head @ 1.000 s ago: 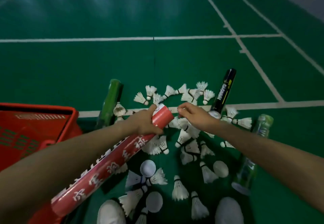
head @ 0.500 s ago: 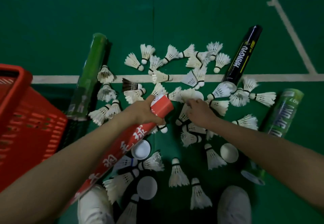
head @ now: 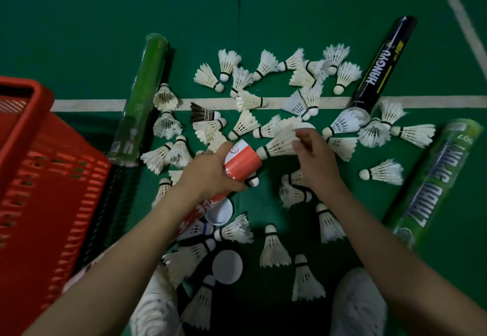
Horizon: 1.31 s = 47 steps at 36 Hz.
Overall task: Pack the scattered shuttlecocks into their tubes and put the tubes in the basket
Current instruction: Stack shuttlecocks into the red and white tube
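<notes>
Centrally, left hand (head: 208, 175) gripping red tube (head: 243, 163), right hand (head: 316, 162) pinching shuttlecock (head: 280, 144), cork beside tube mouth

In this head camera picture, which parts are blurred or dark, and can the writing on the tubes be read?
Head view: the red plastic basket at the left edge is smeared with blur. Head view: the black cardboard tube is sharp, its word HANGYU readable. Head view: light is dim, darkest on the green floor between the two white shoes.
</notes>
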Available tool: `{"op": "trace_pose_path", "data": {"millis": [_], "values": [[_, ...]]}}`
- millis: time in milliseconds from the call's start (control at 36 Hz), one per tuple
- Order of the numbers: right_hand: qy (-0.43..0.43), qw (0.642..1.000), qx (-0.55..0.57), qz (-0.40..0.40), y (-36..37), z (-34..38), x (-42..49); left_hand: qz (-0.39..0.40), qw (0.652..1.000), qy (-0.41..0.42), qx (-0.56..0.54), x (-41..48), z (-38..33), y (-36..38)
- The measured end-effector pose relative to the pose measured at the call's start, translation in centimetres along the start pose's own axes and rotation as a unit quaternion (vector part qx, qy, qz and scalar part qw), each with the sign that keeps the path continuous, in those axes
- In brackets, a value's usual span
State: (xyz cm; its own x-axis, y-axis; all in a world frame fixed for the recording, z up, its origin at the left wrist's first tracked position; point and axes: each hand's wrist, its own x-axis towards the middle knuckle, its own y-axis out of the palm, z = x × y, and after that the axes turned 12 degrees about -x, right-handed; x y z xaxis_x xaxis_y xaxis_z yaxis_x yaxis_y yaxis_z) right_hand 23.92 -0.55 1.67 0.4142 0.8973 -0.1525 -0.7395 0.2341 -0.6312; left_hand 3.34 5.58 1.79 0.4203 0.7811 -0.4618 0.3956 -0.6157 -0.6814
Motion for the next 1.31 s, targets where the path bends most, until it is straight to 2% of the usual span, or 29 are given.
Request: {"op": "trace_pose_path", "data": {"millis": [222, 278, 389, 500, 611, 694, 778, 861, 972, 1056, 1139, 1222, 1306], "values": [[-0.022, 0.984, 0.031, 0.175, 1.5, 1.8, -2.5, 0.010, 0.998, 0.052, -0.030, -1.2, -0.6, 1.4], [-0.027, 0.985, 0.044, 0.167, 2.2, 1.8, -2.7, 0.005, 0.999, 0.045, -0.020, -1.0, -0.5, 1.4], [0.031, 0.995, 0.047, 0.080, 2.7, 0.0, -0.8, -0.010, 1.000, 0.017, 0.011, -0.2, 0.0, 1.3], [0.000, 0.989, -0.143, 0.043, 2.6, -3.4, 2.7, -0.001, 1.000, -0.009, 0.029, 1.1, 0.3, 1.1], [-0.061, 0.947, -0.315, 0.008, 1.9, -4.5, 5.3, 0.009, 0.998, -0.022, 0.061, 1.9, 0.2, 1.1], [-0.009, 0.925, -0.376, 0.047, 1.7, -5.0, 6.5, 0.016, 0.998, -0.028, 0.062, 2.2, 0.0, 1.2], [0.039, 0.928, -0.361, 0.085, 1.8, -5.7, 6.4, 0.013, 0.998, -0.029, 0.056, 2.3, 0.0, 1.2], [0.049, 0.931, -0.355, 0.074, 1.8, -6.7, 5.7, 0.011, 0.998, -0.026, 0.062, 2.0, 0.0, 1.3], [0.047, 0.914, -0.398, 0.064, 1.9, -7.5, 4.4, 0.016, 0.998, -0.014, 0.058, 1.2, 0.5, 1.8], [0.049, 0.932, -0.358, 0.032, 1.8, -7.4, 3.7, 0.016, 0.998, -0.012, 0.054, 0.5, 1.1, 2.1], [0.041, 0.968, -0.249, -0.001, 1.4, -6.5, 2.9, 0.002, 0.998, -0.010, 0.061, -0.2, 1.8, 2.0], [0.050, 0.993, -0.108, 0.024, 0.7, -4.7, 2.0, -0.005, 0.998, -0.006, 0.060, -0.5, 2.1, 2.0], [0.057, 0.996, -0.052, 0.035, 0.4, -3.5, 1.3, -0.007, 0.998, 0.002, 0.060, -0.7, 1.9, 2.0]]}}
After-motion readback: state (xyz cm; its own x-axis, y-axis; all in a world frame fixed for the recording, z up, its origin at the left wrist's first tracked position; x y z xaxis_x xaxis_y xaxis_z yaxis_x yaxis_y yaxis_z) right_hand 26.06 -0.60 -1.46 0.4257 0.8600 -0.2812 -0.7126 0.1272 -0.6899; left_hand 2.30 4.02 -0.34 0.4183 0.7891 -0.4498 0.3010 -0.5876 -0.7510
